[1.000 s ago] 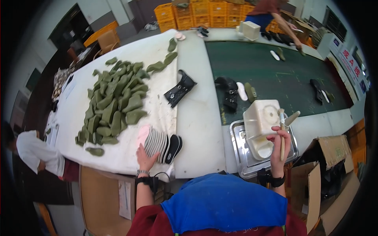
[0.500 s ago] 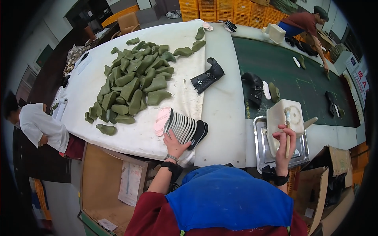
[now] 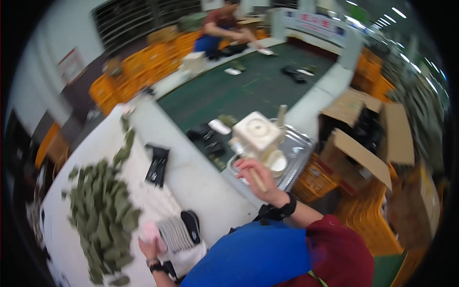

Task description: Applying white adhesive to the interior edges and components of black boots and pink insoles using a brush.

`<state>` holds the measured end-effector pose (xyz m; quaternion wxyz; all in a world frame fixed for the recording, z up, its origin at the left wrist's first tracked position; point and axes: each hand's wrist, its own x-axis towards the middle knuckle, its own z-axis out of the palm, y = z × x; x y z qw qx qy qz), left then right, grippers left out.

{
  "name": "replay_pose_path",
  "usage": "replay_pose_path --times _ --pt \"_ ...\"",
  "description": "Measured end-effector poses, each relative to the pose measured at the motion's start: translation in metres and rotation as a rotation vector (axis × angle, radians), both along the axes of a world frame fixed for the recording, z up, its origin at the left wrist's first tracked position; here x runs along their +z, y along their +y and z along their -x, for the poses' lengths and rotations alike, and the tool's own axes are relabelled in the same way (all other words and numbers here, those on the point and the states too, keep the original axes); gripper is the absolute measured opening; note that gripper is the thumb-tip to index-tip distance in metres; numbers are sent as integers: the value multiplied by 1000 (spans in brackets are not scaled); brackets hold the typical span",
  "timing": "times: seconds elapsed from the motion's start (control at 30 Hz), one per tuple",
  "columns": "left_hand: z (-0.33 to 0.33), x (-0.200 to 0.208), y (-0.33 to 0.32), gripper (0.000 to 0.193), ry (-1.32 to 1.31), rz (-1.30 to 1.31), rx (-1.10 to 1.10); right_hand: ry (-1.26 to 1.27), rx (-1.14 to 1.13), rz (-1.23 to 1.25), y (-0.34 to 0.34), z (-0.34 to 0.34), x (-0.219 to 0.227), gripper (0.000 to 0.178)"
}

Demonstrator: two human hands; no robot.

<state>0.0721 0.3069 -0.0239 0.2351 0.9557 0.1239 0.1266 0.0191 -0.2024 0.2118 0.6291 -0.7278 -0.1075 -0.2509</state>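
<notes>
My right hand (image 3: 264,184) is closed round the light wooden handle of a brush (image 3: 258,182). The bristle end is blurred against a white plastic container (image 3: 258,131), which stands in a shiny metal tray (image 3: 302,143). At the lower left, my left hand (image 3: 149,248) is against the pink insole (image 3: 152,232) at the end of a row of overlapping insoles (image 3: 176,234). Motion smears its fingers, so their grip is unclear. The row has pale edges and ends in a black insole (image 3: 191,227) on the right.
A heap of green shoe lasts (image 3: 100,215) covers the left of the white table (image 3: 205,179). A black boot upper (image 3: 157,165) lies nearby. Past a green belt (image 3: 258,86) with scattered shoe parts, a co-worker (image 3: 222,28) bends over. Cardboard boxes (image 3: 401,129) and orange crates (image 3: 315,179) stand at right.
My view has swung to the right. My left hand has shifted from the middle of the insole row to its pink end. My right hand still holds the brush, now lower beside the container.
</notes>
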Motion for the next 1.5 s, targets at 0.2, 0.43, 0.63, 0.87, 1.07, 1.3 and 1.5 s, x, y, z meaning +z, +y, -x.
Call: replay_pose_path --times 0.2,0.43,0.63,0.87,1.07,1.3,1.5 --pt "-26 19 -47 71 267 180 -63 8 -189 -31 -25 34 -2 12" --pt "6 32 -40 72 167 436 34 -32 -226 -135 -15 30 -9 12" --pt "31 20 -68 68 204 403 -165 -32 -210 3 -10 27 -4 9" --pt "39 21 -91 81 228 324 -110 -17 -197 -39 -9 26 -8 9" --pt "42 11 -116 71 129 472 -67 -7 -196 -37 -12 23 -4 9" --pt "43 11 -162 67 90 562 -118 20 -203 38 -16 30 -4 9" --pt "38 26 -184 62 131 585 -195 35 -253 27 -25 37 -5 8"
